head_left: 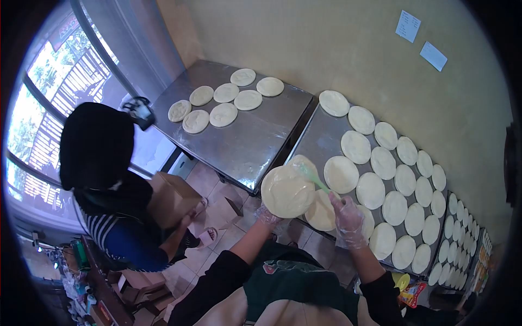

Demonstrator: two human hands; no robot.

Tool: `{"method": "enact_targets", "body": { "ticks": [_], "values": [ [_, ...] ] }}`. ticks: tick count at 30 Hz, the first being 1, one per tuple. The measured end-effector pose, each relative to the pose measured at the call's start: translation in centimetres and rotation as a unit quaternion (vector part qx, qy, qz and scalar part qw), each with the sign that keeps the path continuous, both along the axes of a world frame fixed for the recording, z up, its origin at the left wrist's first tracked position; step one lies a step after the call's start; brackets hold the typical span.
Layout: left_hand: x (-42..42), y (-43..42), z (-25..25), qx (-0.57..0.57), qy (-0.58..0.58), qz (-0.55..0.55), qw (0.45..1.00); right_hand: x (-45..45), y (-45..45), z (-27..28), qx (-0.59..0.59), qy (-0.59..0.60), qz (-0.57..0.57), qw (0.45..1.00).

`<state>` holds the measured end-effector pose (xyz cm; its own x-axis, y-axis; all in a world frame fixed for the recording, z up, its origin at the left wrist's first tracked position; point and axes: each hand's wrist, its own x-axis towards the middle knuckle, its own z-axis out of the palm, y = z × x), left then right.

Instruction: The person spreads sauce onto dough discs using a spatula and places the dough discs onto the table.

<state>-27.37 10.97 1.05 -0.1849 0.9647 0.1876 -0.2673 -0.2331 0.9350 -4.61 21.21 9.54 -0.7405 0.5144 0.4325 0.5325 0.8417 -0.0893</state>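
Note:
A round pale dough disc (288, 192) with a creamy spread on top rests on my left hand (269, 218), which wears a clear plastic glove and is mostly hidden beneath it. My right hand (349, 220), also gloved, is closed around the handle of a light green spatula (315, 178). The spatula's head lies at the upper right edge of the held disc, over another disc behind it. Beyond my hands, many dough discs (370, 190) lie in rows on a metal table (314, 137).
A second metal table (250, 146) at the upper left bears several discs. At left stands a person (98, 157) in a dark head covering, holding a cardboard box (173, 199). Two papers (408, 26) hang on the wall. Colourful packets (412, 293) sit at lower right.

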Motion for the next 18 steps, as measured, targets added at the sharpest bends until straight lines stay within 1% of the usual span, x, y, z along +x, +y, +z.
{"method": "enact_targets", "body": {
  "ticks": [1, 2, 3, 5, 6, 8, 9, 11, 12, 13, 15, 16, 18],
  "values": [
    [-0.3, 0.1, -1.2, 0.0, -0.304, -0.038, 0.952, 0.1, 0.7, -0.4, -0.011, 0.017, -0.002, 1.0],
    [-0.3, 0.1, -2.3, -0.002, -0.58, -0.073, 0.812, 0.4, 1.0, -0.5, -0.022, 0.033, -0.005, 0.999],
    [-0.2, 0.1, -2.3, -0.003, -0.58, -0.075, 0.811, 0.7, 1.1, -0.6, -0.022, 0.033, -0.007, 0.999],
    [-0.2, 0.1, -2.2, 0.005, -0.579, -0.064, 0.813, 1.3, 0.9, -0.7, -0.103, 0.147, -0.01, 0.984],
    [-0.4, 0.2, -2.1, 0.011, -0.577, -0.057, 0.815, 1.5, 0.0, -0.1, -0.103, 0.148, -0.009, 0.984],
    [-0.6, 0.2, -1.8, 0.023, -0.575, -0.041, 0.817, 2.4, -3.1, 1.7, -0.141, 0.104, -0.024, 0.984],
    [-0.6, 0.2, -1.6, 0.027, -0.574, -0.034, 0.818, 3.0, -4.2, 1.0, -0.143, 0.104, -0.024, 0.984],
    [-0.7, 0.4, -1.0, 0.037, -0.571, -0.022, 0.82, 3.9, -6.0, -1.0, -0.145, 0.061, 0.02, 0.987],
    [-0.7, 0.4, -0.8, 0.042, -0.569, -0.017, 0.821, 3.8, -6.2, -1.7, -0.147, 0.076, -0.007, 0.986],
    [-0.7, 0.5, -0.6, 0.046, -0.566, -0.011, 0.823, 3.7, -5.8, -2.3, -0.148, 0.077, -0.008, 0.986],
    [-0.8, 0.7, -0.1, 0.056, -0.561, -0.001, 0.826, 3.2, -4.4, -2.7, -0.206, 0.085, -0.097, 0.97],
    [-0.9, 0.8, 0.1, 0.061, -0.558, 0.004, 0.828, 3.0, -4.0, -2.5, -0.206, 0.087, -0.098, 0.97],
    [-1.0, 1.0, 0.3, 0.064, -0.553, 0.006, 0.831, 2.6, -3.3, -1.8, -0.19, 0.149, -0.097, 0.966]
  ]
}}
